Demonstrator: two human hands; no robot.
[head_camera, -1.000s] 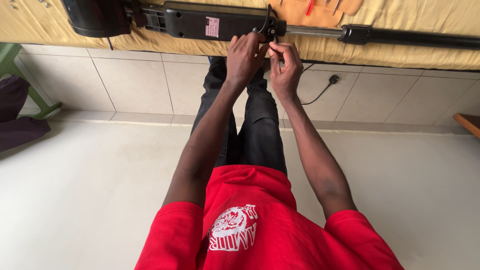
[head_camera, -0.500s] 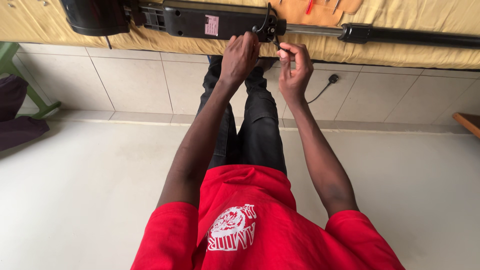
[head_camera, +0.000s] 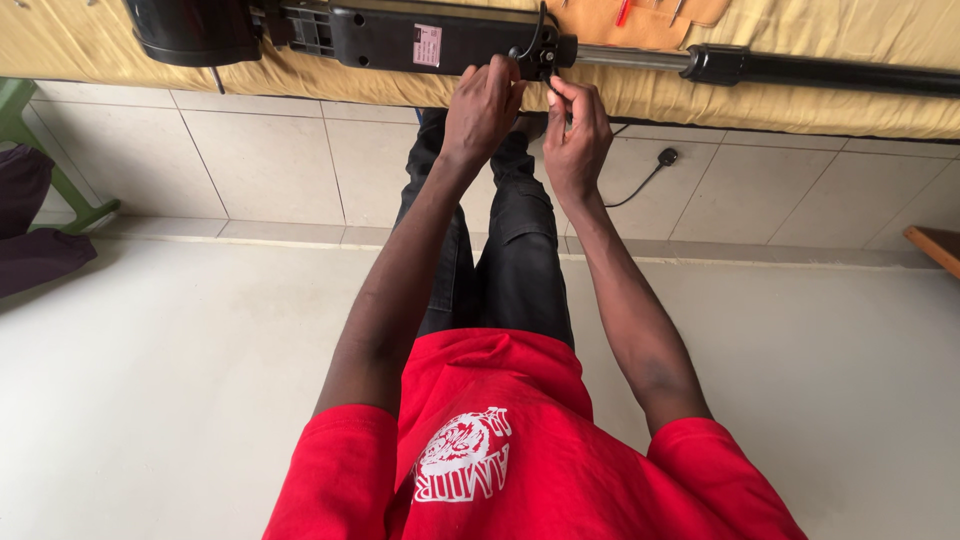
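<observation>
Black linear actuator, a long boxy plastic housing with a matte finish, lay lengthwise on the worktop at the top of the view, on a soft yellow cloth cover that sagged in folds over the edge. At one end it swelled into a rounded dark motor drum; at the other a slim grey metal rod ran out into a thicker black tube. A pale rectangular label sat on the housing's flat side.

Your left hand rested against the housing's end where the rod came out, its fingers curled over the edge and touching the plastic; how firmly they gripped could not be told. Your right hand was just beside it, thumb and forefinger pinched together at a thin black cable that looped up from that joint. What exactly was between them was too small to tell.

Below were glossy pale floor tiles, your black trousers and red cotton shirt.
</observation>
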